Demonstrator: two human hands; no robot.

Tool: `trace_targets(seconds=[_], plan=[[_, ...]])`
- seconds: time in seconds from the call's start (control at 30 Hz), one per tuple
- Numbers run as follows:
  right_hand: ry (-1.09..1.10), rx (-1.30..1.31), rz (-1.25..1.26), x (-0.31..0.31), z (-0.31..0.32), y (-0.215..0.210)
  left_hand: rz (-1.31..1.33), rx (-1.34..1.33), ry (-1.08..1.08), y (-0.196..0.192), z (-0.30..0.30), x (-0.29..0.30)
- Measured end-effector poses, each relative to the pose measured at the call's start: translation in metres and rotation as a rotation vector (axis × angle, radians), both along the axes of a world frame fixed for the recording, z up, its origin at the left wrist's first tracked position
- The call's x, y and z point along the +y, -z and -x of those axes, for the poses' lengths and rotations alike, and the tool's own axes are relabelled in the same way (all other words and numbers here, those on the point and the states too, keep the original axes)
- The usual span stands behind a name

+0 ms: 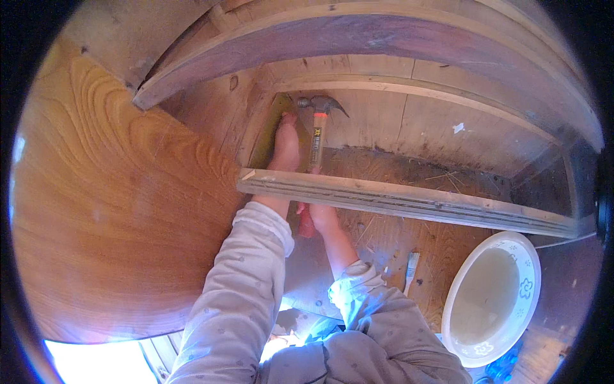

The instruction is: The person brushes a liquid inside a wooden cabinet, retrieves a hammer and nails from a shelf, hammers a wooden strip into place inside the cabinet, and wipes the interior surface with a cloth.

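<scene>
My right hand [322, 216] grips a claw hammer [316, 137] by the red end of its handle. The hammer stands upright behind the wooden rail [384, 200], its dark metal head close to the upper edge of a yellowish-green panel [265, 137]. Over the same rail reaches my left hand [286, 144], its fingers drawn together against that panel, just beside and below the hammer head. Whatever is between those fingers is too small or hidden to make out. The rail crosses in front of my left wrist and part of the hammer handle.
A curved wooden beam [384, 35] arches over the cabinet's inside. At left stands a large wood-grained panel [128, 224]. A white basin [457, 333] with pale liquid sits at lower right, near a paintbrush [411, 269]. Straw-like bits litter the wooden bottom [364, 163].
</scene>
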State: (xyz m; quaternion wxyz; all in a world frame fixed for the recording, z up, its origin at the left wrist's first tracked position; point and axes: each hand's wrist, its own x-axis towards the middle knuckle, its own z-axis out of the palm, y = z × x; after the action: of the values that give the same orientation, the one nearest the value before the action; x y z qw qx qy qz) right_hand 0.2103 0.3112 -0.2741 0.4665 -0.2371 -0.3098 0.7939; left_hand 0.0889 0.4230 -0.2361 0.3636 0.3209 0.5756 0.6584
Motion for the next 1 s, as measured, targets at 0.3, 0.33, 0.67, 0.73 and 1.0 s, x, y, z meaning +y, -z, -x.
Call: trace_targets(seconds=[0.3, 0.33, 0.67, 0.73, 1.0], plan=[[0.023, 0.023, -0.075, 0.007, 0.030, 0.008, -0.025, -0.142, 0.028, 0.008, 0.011, 0.002], [0.044, 0.050, -0.049, 0.006, 0.029, 0.010, 0.013, -0.104, 0.021, 0.004, 0.005, 0.000], [0.160, 0.009, 0.050, 0.005, 0.040, 0.009, 0.029, -0.092, 0.075, -0.005, 0.000, -0.004], [0.223, -0.067, -0.021, -0.003, 0.047, 0.006, 0.034, -0.079, 0.057, 0.001, 0.011, -0.005], [0.149, 0.037, 0.098, -0.007, 0.042, 0.013, 0.103, -0.070, 0.055, -0.010, 0.002, -0.013]])
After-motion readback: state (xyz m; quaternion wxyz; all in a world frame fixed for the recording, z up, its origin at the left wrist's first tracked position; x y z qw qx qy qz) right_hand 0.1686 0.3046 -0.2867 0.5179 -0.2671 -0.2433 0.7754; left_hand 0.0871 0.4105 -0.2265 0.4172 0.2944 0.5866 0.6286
